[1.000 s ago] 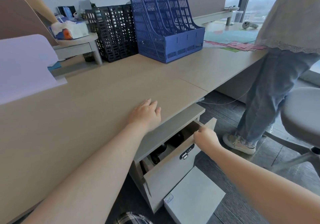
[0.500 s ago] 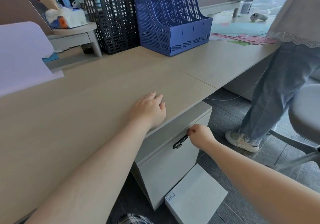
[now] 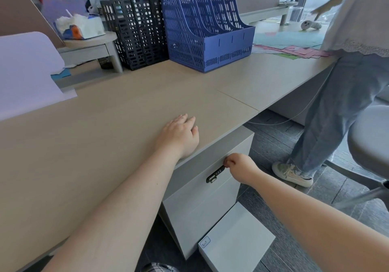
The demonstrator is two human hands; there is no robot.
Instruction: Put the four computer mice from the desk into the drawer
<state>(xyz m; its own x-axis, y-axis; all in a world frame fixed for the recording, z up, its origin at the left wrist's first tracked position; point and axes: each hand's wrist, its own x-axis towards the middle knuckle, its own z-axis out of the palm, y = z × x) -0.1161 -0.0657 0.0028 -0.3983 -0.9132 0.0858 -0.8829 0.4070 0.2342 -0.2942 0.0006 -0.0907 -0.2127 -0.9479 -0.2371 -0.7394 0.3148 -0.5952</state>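
Resting my left hand (image 3: 180, 135) flat, fingers spread and holding nothing, near the front edge of the surface (image 3: 109, 124). My right hand (image 3: 240, 166) has its grip curled together against the closed drawer (image 3: 202, 196), beside its lock (image 3: 214, 174). No mice are visible.

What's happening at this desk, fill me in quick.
A person sits at the desk with the left hand flat near its front edge. The right hand is at the top edge of the drawer under the desk, beside its black lock. The drawer looks shut, and no mice show on the desk. Someone else in jeans stands to the right.
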